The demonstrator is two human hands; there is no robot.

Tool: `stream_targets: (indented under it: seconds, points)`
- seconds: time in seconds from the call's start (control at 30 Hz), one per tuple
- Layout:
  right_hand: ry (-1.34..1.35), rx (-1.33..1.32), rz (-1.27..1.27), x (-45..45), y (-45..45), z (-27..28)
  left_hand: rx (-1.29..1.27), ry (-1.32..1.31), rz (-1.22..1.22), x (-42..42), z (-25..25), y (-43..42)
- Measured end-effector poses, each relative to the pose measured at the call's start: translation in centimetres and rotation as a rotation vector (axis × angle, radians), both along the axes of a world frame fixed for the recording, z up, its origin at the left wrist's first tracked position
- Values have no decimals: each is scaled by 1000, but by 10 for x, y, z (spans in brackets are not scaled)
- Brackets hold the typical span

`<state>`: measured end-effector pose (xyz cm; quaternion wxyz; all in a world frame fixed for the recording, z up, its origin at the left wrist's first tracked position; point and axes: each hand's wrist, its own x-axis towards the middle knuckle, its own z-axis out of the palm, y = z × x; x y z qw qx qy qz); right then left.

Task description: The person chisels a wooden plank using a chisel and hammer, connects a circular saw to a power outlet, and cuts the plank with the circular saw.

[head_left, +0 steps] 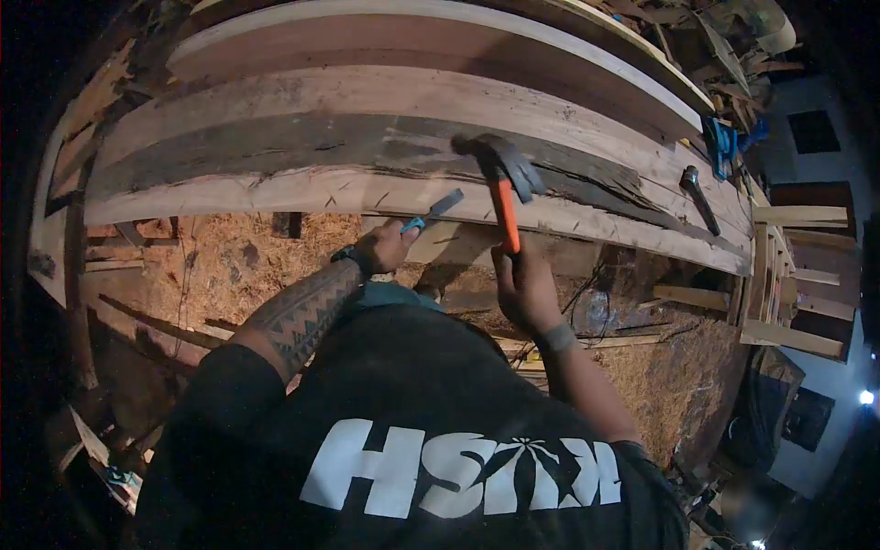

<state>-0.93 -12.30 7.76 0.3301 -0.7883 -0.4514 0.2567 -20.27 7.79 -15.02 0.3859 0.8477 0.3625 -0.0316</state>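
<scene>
My left hand [387, 247] is closed around the blue handle of a chisel [446, 203]. The chisel's flat metal blade points up and to the right, over the near edge of a pale wooden plank [247, 194]. In my right hand [530, 291] is a claw hammer [506, 215], gripped low on its orange handle. Its dark head is raised above the plank, right of the chisel, and is slightly blurred. Small dark marks dot the plank's near edge. A rough, dark, split strip [302, 144] runs along the wood behind it.
Farther back lies another long board [403, 41]. A dark long-handled tool [699, 200] and a blue tool [721, 148] rest at the bench's right end. Wood shavings [247, 266] cover the ground below, and a slatted wooden frame [793, 275] stands at right.
</scene>
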Motion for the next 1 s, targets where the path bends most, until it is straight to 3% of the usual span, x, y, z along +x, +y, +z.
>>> stream_targets:
  seconds: [0.1, 0.17, 0.23, 0.3, 0.33, 0.47, 0.53, 0.6, 0.67, 0.73, 0.77, 0.87, 0.93, 1.0]
  points:
    - [-191, 201, 38, 8, -12, -72, -84, -32, -99, -5, 22, 8]
    - [-186, -105, 98, 25, -22, -110, -148, 37, -126, -4, 48, 7]
    - [-173, -273, 110, 32, -15, -101, -170, 152, -52, 6, 68, 8]
    - [-122, -258, 83, 21, 0, -45, -158, 61, -77, -2, 12, 15]
    - [-98, -253, 62, 18, 4, -22, -129, 20, -49, -2, 10, 10]
    - [-39, 86, -9, 3, 1, 2, -64, 75, -42, 1, 2, 5]
    - [-64, 81, -5, 3, -9, -6, -198, -2, -11, 0, -35, 9]
    - [-28, 59, -14, 5, -12, -3, -269, -7, -22, 2, -23, 17]
    - [82, -2, -61, 3, -17, 10, -296, 76, -99, 3, 60, 15]
    - [117, 44, -50, 8, -22, 16, -163, -83, 1, -6, 89, 8]
    - [130, 72, -49, 11, -23, 20, -92, -166, 46, -6, 94, 8]
    - [139, 55, -50, 18, -23, 33, -358, -252, -61, -11, 79, 53]
    - [327, 37, -110, 18, -25, 32, -473, -166, -86, -4, 80, 80]
    - [528, 29, -170, 17, -27, 30, -596, 86, -17, 1, 105, 99]
